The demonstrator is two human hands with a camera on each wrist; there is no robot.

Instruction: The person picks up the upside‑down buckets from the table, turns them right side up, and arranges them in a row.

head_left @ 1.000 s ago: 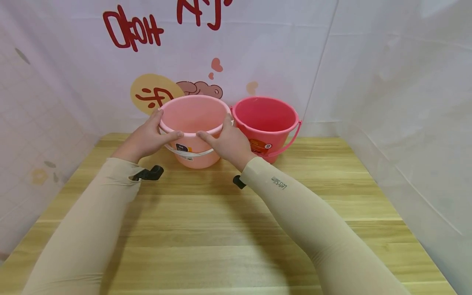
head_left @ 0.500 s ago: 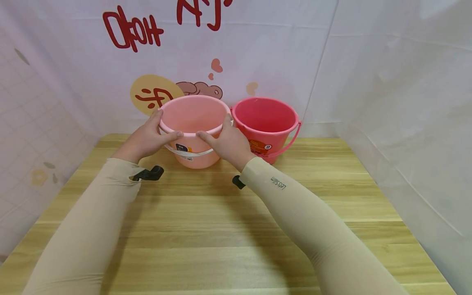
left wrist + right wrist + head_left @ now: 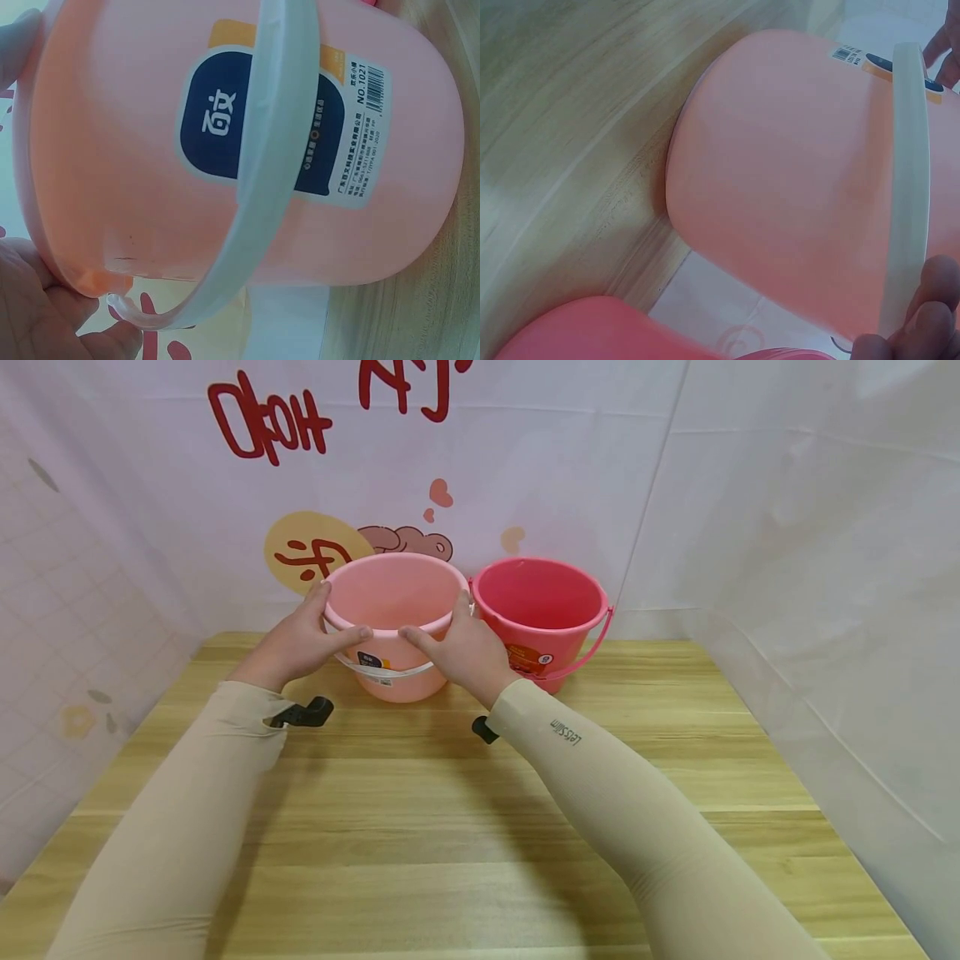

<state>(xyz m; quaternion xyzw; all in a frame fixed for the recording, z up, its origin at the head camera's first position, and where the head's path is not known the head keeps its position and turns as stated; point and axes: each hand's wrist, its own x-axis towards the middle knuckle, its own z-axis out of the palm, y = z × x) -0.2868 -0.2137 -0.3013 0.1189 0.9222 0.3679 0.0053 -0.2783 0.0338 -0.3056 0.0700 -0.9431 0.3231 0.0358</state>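
Note:
Both hands hold a light pink bucket (image 3: 401, 691) by its rim, one on each side. My left hand (image 3: 287, 645) has its thumb laid along the front rim and its fingers at the left edge; the left wrist view shows those fingers under the rim near the handle's end. My right hand (image 3: 474, 652) grips the right side, thumb on the front rim, and in the right wrist view its fingers curl beside the white handle (image 3: 907, 187). That handle hangs down across the front over a dark blue label (image 3: 214, 120). The bucket is upright, its base at the tabletop.
A darker pink bucket (image 3: 540, 597) stands close on the right, its handle (image 3: 596, 647) hanging at its front right. Behind both is a white printed backdrop (image 3: 555, 460), with white sheets at either side. The wooden table (image 3: 390, 827) extends towards me.

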